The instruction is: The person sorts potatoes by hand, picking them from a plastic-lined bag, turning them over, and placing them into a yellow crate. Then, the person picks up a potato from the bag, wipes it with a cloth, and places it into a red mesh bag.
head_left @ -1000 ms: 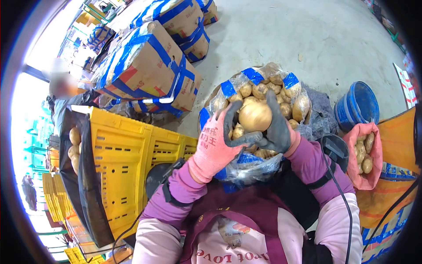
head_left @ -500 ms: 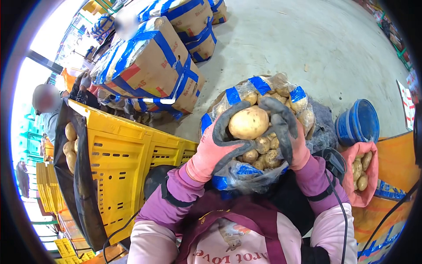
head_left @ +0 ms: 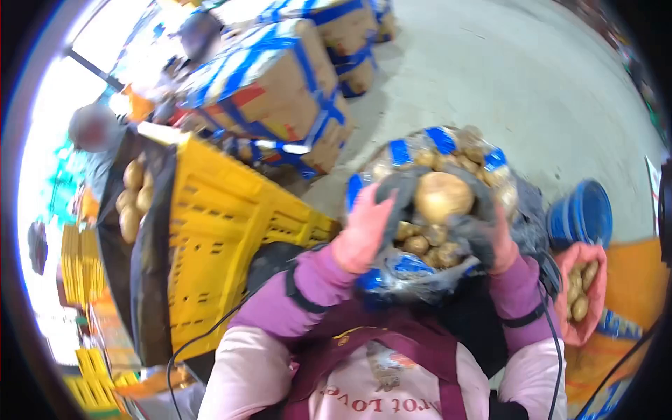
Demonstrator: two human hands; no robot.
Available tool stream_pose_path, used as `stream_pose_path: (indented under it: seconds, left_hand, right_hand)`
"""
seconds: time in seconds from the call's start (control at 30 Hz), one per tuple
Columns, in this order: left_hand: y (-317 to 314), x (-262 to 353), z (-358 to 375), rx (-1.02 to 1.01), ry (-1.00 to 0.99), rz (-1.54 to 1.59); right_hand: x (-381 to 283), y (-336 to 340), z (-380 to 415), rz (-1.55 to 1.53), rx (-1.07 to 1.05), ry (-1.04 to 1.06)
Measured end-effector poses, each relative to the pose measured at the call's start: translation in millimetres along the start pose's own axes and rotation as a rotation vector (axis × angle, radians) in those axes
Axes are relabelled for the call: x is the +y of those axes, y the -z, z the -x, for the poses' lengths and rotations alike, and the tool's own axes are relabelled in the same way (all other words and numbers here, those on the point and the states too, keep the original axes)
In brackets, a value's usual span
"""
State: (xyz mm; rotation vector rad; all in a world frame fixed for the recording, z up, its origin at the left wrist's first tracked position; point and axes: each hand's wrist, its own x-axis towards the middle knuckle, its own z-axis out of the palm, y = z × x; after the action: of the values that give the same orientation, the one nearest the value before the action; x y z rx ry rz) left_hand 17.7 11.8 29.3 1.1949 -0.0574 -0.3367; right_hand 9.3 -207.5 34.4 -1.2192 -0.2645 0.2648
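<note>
A pale grey concrete floor point(head_left: 504, 77) is shown, its surface marked by a few small dark specks. Large cardboard cartons point(head_left: 280, 91), bound with blue tape, are set on it. Nearer, a round container point(head_left: 442, 140) is seen, its plastic-lined rim fixed with blue tape; a grey bundle point(head_left: 530, 213) is bunched just beside it. Farther right, a blue bucket point(head_left: 581, 213) is stood, tilted in view, its open top exposed.
</note>
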Motion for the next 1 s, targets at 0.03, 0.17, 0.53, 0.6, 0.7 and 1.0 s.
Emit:
stream_pose_path:
  seconds: [0.03,0.17,0.53,0.6,0.7,1.0]
  left_hand:
    - [-6,0,1,0.16,0.043,-0.055]
    - [9,-23,2,-0.006,-0.367,-1.459]
    - [-5,-17,22,-0.344,-0.161,-1.5]
    - [-1,-25,24,-0.259,-0.323,-1.512]
    - [-1,-20,22,-0.3,-0.267,-1.55]
    - [11,23,34,-0.175,-0.216,-1.939]
  right_hand:
    - [9,9,-4,0.11,0.019,0.019]
    - [14,1,-22,-0.139,0.298,0.023]
    - [-105,-294,-143,0.3,-0.527,0.882]
    - [-101,-328,-163,0.606,-0.723,0.961]
    - [-62,-331,-185,1.21,-0.913,0.772]
    - [-23,-75,-141,0.545,-0.085,0.38]
